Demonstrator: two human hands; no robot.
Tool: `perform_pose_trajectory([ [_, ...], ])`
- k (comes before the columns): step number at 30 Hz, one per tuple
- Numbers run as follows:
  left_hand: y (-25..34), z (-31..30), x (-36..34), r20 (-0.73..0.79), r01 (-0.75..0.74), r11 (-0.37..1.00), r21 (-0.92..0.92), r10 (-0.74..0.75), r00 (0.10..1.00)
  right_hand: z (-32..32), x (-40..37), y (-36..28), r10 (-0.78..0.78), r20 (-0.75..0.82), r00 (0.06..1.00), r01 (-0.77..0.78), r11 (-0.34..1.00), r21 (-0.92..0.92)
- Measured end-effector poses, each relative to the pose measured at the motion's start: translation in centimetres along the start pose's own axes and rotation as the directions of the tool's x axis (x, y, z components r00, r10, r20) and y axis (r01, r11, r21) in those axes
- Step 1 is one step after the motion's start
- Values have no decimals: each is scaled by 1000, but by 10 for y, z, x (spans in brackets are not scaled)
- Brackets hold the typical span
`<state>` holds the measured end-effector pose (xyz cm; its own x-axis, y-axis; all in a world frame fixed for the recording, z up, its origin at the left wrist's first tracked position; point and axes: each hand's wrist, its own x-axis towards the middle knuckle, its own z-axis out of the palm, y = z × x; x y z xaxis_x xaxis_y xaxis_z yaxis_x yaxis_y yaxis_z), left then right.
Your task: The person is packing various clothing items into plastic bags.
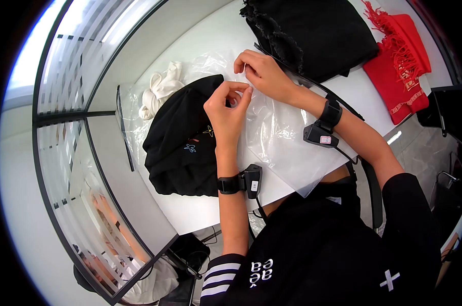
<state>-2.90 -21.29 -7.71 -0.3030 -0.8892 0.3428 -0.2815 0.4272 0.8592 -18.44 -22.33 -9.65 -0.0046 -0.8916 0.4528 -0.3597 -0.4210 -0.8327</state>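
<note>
A clear plastic bag (287,137) lies flat on the white table (200,209) in front of me. My left hand (227,113) pinches the bag's edge between thumb and fingertips. Just beyond it, my right hand (261,71) pinches the same edge. A folded black garment (182,140) with small embroidered marks lies to the left, partly under the plastic. Both wrists wear black bands with small devices.
A cream cloth (159,92) sits in clear plastic at the far left. A black fringed fabric pile (312,30) and a red fringed scarf (402,61) lie at the table's far side. A glass partition (68,153) runs along the left.
</note>
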Motion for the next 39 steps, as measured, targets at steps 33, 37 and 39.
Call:
perform_pose_trajectory([
  [33,13,0,1,140,56,998,27,-60,988,1,-1,4,-38,18,999,38,999,12],
  [37,10,0,3,173,-14,1000,25,10,985,1,-1,5,-51,42,998,51,999,8],
  [39,11,0,1,174,-18,1000,20,15,985,1,-1,4,-49,39,998,48,999,23],
])
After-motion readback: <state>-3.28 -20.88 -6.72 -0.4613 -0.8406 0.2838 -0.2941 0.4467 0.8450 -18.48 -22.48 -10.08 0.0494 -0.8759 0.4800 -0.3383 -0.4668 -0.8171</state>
